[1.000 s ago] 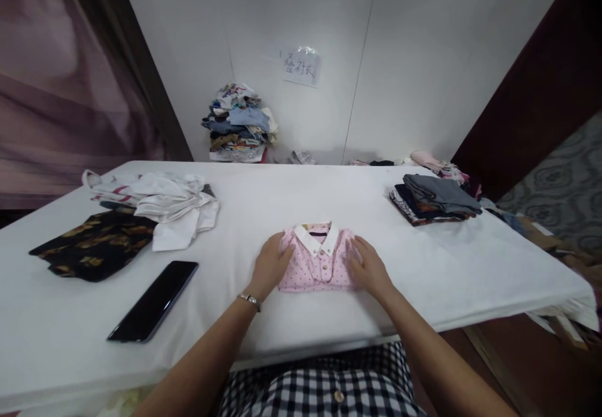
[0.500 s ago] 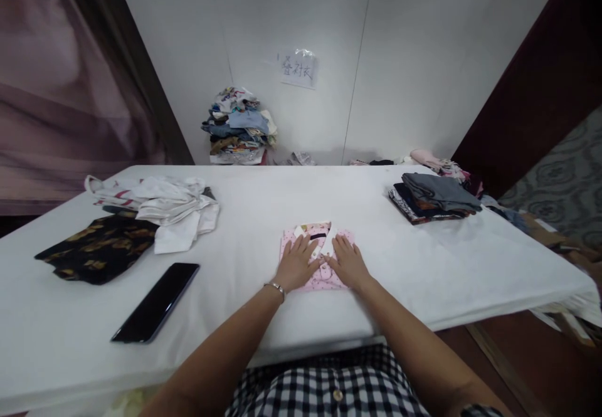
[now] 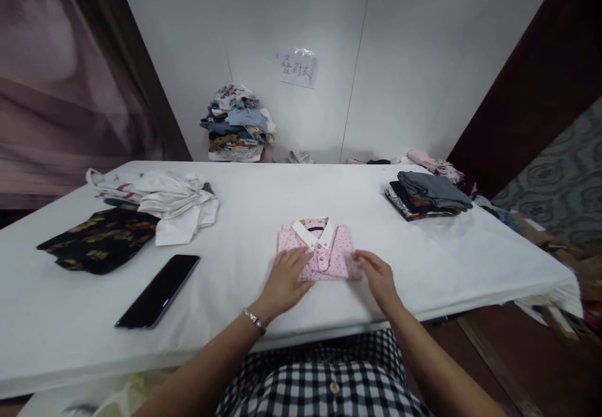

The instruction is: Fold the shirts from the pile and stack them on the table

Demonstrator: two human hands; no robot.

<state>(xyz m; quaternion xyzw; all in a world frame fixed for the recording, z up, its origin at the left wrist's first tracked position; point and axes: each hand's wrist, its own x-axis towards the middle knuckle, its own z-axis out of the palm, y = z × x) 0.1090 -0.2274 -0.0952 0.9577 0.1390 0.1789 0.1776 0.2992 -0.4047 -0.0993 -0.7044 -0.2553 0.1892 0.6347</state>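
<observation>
A folded pink shirt (image 3: 336, 257) with small dark dots and a white collar lies face up on the white-covered table, collar pointing away from me. My left hand (image 3: 285, 279) rests over its lower left part, fingers stretched out and thumb apart, holding nothing. At the right edge of the shirt, my right hand (image 3: 377, 278) has its fingertips drawn together on the fabric; the thumb is mostly hidden. The collar lies spread, with a dark label inside the neck and buttons down the placket.
A black phone (image 3: 158, 291) lies at the left, before a dark patterned garment (image 3: 101, 241) and crumpled white clothes (image 3: 176, 207). Folded clothes (image 3: 430, 192) are stacked at the right of the table (image 3: 301, 188). Behind it stands a tall clothes pile (image 3: 239, 122) against the wall.
Both hands have moved apart from the collar: the left to the lower left, the right out to the shirt's right edge. The collar and placket are now uncovered.
</observation>
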